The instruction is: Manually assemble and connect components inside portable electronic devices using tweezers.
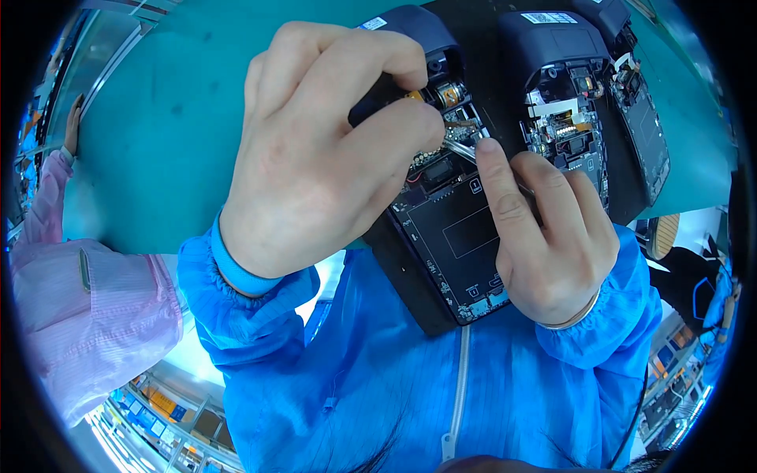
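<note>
An opened black handheld electronic device (441, 252) lies tilted below my hands, its circuit board and inner frame bare. Over its upper part my left hand (307, 150) is closed, thumb and index finger bent in toward the board; whatever they grip is hidden. My right hand (552, 236) holds metal tweezers (460, 150), the index finger stretched along them. The tweezers' points reach the board close to my left thumb. Just above them sits a small round copper-coloured part (449, 95) beneath the device's dark hood (418, 27).
To the right lie a second opened device (569, 130) and a third (643, 126), on a black mat (485, 59). A green work surface (173, 142) stretches to the left. A person in a pink striped sleeve (102, 315) is at the far left, one hand on the bench edge.
</note>
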Tool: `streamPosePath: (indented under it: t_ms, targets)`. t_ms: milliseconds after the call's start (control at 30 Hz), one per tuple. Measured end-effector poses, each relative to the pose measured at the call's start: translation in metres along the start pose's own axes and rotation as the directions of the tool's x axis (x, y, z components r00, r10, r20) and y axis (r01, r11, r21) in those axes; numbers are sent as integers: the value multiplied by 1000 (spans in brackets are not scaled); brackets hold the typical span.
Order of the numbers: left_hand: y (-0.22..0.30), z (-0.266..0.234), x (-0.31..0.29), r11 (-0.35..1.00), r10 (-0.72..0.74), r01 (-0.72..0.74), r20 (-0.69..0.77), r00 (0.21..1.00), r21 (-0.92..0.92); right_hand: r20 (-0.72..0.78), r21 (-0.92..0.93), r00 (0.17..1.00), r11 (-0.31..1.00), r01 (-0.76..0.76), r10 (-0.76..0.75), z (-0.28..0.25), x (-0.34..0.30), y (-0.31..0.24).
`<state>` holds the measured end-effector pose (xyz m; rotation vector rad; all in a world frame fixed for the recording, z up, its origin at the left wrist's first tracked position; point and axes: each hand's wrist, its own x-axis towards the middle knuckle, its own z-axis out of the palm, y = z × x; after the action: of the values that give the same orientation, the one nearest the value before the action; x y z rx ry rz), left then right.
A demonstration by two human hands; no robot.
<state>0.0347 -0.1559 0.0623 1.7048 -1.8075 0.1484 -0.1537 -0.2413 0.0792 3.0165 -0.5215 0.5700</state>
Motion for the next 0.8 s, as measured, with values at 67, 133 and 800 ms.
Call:
streamPosePath:
  t_ms: [67, 133, 800]
  targets:
    - [-2, 2, 0, 1000, 10, -10, -13, 1000, -7, 22, 37, 999, 999, 23, -24, -2, 1, 4]
    - [-2, 2, -1, 1000, 6, -7, -20, 1000, -10, 21, 119, 1000, 993, 16, -18, 2, -1, 10]
    - [-4, 1, -5, 999, 19, -20, -44, 999, -28, -2, 206, 1000, 978, 23, -23, 1, 3, 14]
